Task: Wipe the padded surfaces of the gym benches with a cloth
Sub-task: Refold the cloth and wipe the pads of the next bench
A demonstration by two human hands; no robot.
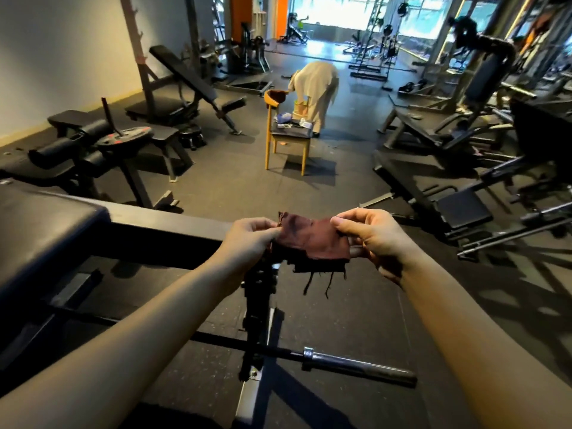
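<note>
From the head camera, I am holding the cloth (311, 239) up in front of me with both hands. My left hand (249, 239) is pinching its left edge between thumb and fingertips, and my right hand (371, 235) is gripping its right edge the same way, thumb on top. The cloth is stretching between them, its long axis running left to right from one hand to the other, with loose threads dangling from the lower edge (it looks folded over, though I cannot tell how many layers).

What matters for the coming move is where the pad (40, 230) lies: it is off to the left of my left hand and lower than both hands, well apart from the cloth. So my left hand is the nearer one, and I judge the wipe calls for carrying the cloth leftward and down onto that surface.

Below my hands a bar (356, 363) is lying on the floor, pointing off to the right, and the bench frame (167, 236) is passing just behind my left wrist.
</note>
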